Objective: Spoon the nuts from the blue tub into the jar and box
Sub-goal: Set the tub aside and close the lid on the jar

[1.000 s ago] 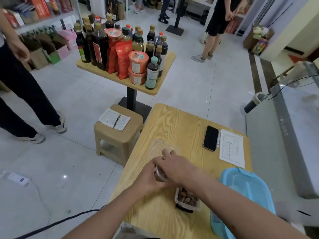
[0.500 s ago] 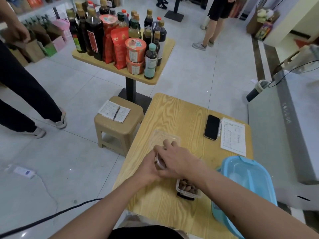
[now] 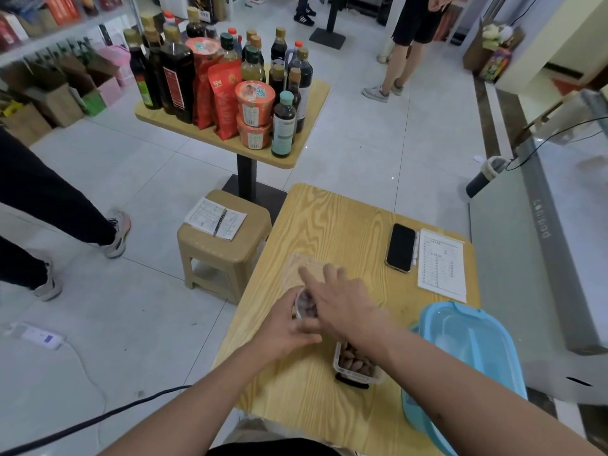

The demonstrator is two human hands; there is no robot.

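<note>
Left hand (image 3: 283, 327), right hand (image 3: 342, 307) ungloved; forearms unsleeved; dark garment at bottom edge.

Jar (image 3: 304, 304) mostly behind both hands

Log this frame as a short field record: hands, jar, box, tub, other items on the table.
left hand: wrapped around the jar
right hand: over the jar mouth, fingers extended
jar: holds nuts, no lid visible
box: clear, nuts inside, open
blue tub: right edge of table, looks empty
spoon: not visible
also on table: phone, printed sheet
</note>
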